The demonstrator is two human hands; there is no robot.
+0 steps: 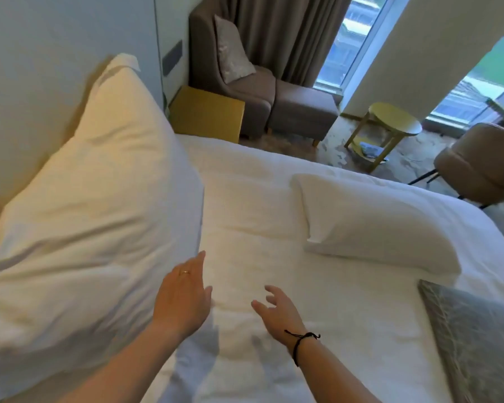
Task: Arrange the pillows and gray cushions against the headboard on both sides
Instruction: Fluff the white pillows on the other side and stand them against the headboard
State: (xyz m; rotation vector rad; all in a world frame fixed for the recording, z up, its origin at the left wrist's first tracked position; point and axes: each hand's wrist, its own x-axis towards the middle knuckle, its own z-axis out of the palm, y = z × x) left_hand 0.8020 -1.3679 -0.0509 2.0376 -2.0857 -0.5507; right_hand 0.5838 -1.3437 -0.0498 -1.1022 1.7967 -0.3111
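A large white pillow [93, 193] leans upright against the pale headboard [26, 82] on the left. My left hand [182, 295], fingers apart, hovers at that pillow's lower right edge, holding nothing. My right hand [277, 311] floats open over the white bed sheet [245, 199], a black cord on its wrist. A second white pillow [373, 225] lies flat on the bed to the right. A gray patterned cushion [474, 344] lies at the bottom right corner. Another gray cushion [233, 49] stands on the armchair.
Beyond the bed stand a yellow bedside cube [207, 114], a gray armchair [236, 82] with footstool [301, 112], a round yellow side table [390, 123] and a tan chair [480, 164]. Curtains and windows fill the far wall.
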